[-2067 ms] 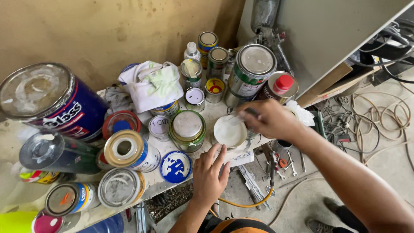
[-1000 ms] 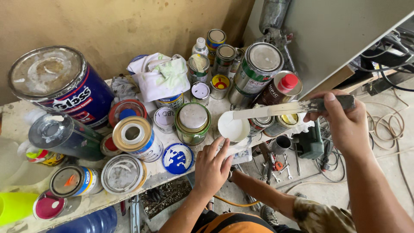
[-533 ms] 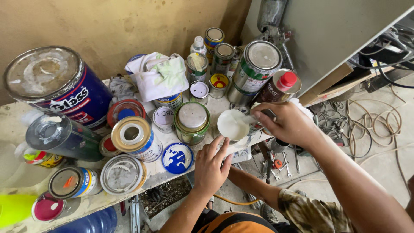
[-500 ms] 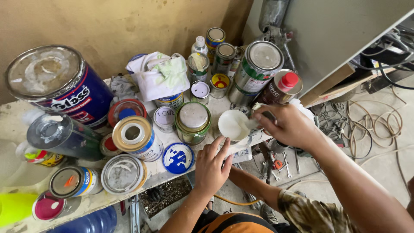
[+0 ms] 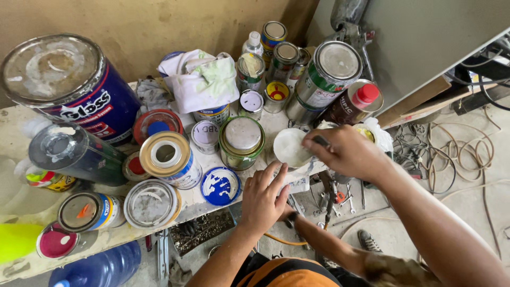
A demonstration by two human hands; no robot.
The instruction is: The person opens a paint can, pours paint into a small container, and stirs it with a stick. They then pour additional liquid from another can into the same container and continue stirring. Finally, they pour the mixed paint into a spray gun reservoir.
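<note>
A paint-spattered bench runs along the far wall, crowded with tins. The biggest, a blue can, stands far left; a dark bottle lies on its side just near it. A green-labelled tin stands far right, with a red-capped can touching its right side. A crumpled rag sits on tins at the far middle. A gold-lidded tin and a green tin stand mid-bench, a loose blue lid near them at the edge.

The white cup stands at the bench's near right edge, just right of the green tin. The right hand is closed around a dark tool handle at the cup's right rim; the tool's working end is hidden, though its axis seems to run left into the cup. The left hand lies flat and open on the bench edge, just near the cup, holding nothing. The cup lies left of the right hand's grip, and far of the left hand; the right hand is the closer.
</note>
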